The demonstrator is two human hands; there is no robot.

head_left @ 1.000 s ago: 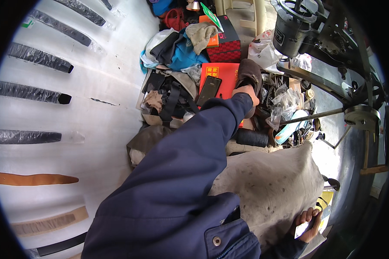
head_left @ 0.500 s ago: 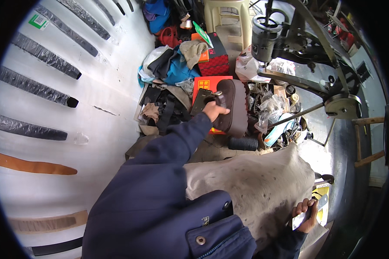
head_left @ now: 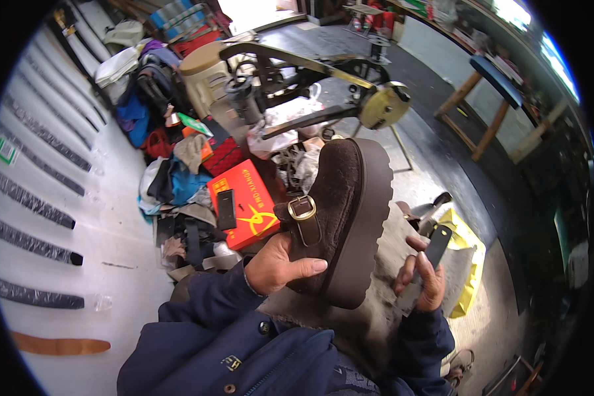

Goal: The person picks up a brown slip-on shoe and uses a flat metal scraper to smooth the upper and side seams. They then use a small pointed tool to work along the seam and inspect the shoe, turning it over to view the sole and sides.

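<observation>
My left hand [head_left: 275, 265] grips a dark brown clog [head_left: 342, 218] by its side, thumb lying along the upper near the sole. The clog is fuzzy, with a thick ridged platform sole and a strap with a gold buckle [head_left: 301, 208]. It is held up on end in front of me, its sole toward the right. To its right, my right hand [head_left: 424, 280] is closed around a flat metal blade [head_left: 438, 245] with a small hole in its upper end. The blade is apart from the clog. A stained grey-beige cloth [head_left: 391, 245] covers my lap below both.
A red shoebox [head_left: 254, 181] with a black phone [head_left: 226, 210] on it lies at the left, beside heaped cloth and scraps [head_left: 190, 228]. Ahead stands a sewing machine [head_left: 297, 64] with a wheel. A yellow bag [head_left: 470, 280] lies right; belts [head_left: 36, 247] line the white surface.
My left hand has brought the clog from over the red box back toward me and turned it. My right hand, still holding the blade, has come up closer to it. The view has swung right.
</observation>
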